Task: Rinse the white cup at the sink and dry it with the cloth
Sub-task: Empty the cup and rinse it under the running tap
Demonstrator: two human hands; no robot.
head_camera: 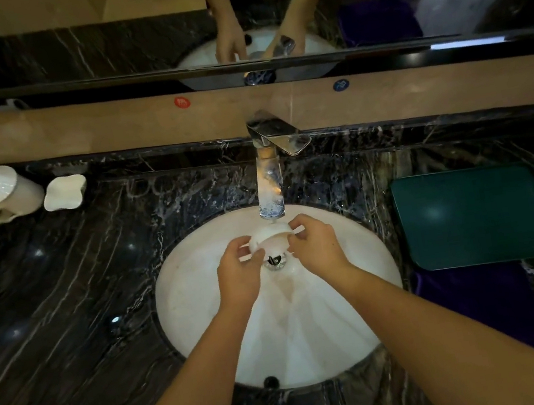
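A small white cup (271, 238) is held over the white oval sink (198, 309), right under the spout of the chrome faucet (268, 174). My left hand (239, 272) grips the cup's left side with curled fingers. My right hand (315, 245) pinches its right rim. The drain (276, 260) shows just below the cup. A dark purple cloth (482, 305) lies on the counter to the right of the sink, partly under a green tray (479, 215).
The black marble counter (68, 318) surrounds the sink. A white lidded pot (4, 193) and a white dish (65, 192) stand at the far left. A mirror (97, 50) above the backsplash reflects my hands.
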